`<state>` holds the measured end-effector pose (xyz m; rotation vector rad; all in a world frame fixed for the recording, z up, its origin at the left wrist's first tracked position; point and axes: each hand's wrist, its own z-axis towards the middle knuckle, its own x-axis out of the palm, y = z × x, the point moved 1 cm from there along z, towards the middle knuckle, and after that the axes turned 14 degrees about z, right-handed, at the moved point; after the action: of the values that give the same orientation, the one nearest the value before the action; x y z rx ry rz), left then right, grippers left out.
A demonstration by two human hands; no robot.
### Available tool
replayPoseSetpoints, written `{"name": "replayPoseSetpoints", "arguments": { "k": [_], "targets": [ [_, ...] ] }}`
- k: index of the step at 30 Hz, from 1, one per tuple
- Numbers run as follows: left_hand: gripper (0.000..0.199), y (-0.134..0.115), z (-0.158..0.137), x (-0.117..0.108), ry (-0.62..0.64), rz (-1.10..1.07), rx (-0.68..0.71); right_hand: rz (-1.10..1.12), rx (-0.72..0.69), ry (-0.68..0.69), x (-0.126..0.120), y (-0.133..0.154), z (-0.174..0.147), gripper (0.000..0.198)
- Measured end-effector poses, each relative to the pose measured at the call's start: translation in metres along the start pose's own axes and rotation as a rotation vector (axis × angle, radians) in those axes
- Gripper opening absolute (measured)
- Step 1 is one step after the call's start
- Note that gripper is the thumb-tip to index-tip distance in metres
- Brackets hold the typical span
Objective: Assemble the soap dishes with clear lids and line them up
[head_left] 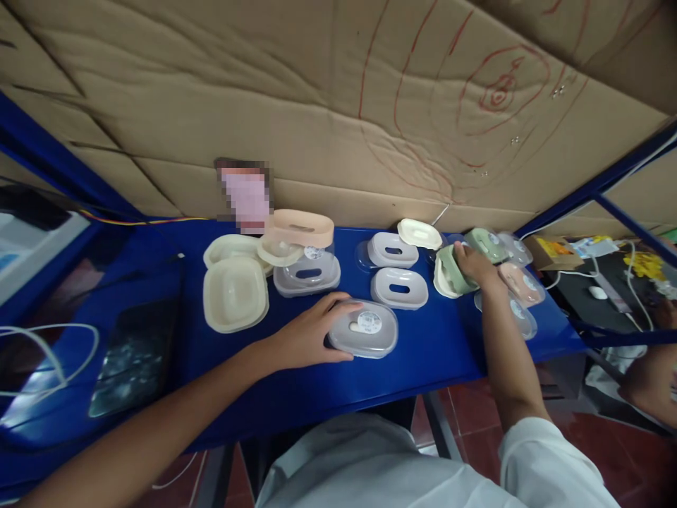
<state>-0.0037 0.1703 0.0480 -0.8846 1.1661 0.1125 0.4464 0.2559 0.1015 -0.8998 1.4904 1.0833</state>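
My left hand point(322, 331) wraps its thumb and fingers round the left end of a soap box point(373, 335) with a clear lid and a round white label. The box rests flat near the table's front edge. Farther right, my right hand point(473, 267) grips a green soap dish point(455, 271), tilted above a cream dish point(443, 282); its fingertips are partly hidden. Between my hands lie a pale lilac slotted tray point(399, 288) and another lilac tray point(392, 251) behind it. Beyond my right hand are a second green dish point(485, 245) and a pink dish point(521, 283).
Cream dishes point(235, 295), a peach dish point(301, 227) and a lilac one point(307, 276) cluster at left on the blue table point(296, 402). A dark phone point(135, 353) and white cable point(47, 346) lie farther left. Cardboard point(317, 92) walls the back. Another person's arm point(648, 384) shows at right.
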Motion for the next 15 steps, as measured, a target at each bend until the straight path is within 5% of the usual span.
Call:
{"name": "replayPoseSetpoints", "arguments": {
  "k": [7,10,12,15],
  "targets": [
    [0.095,-0.009,-0.003,-0.002,-0.187,-0.089,0.068,0.130,0.011,-0.066,-0.003,0.026,-0.035,0.078],
    [0.095,-0.011,-0.002,-0.002,-0.250,-0.104,0.065,0.267,-0.392,-0.229,-0.020,0.052,-0.079,0.077],
    [0.096,-0.011,-0.001,-0.002,-0.276,-0.109,0.055,0.396,-0.832,-0.060,-0.022,0.078,-0.116,0.088],
    [0.096,-0.010,-0.002,-0.001,-0.307,-0.109,0.064,0.383,-1.108,0.188,-0.010,0.113,-0.165,0.092]
  ]
}}
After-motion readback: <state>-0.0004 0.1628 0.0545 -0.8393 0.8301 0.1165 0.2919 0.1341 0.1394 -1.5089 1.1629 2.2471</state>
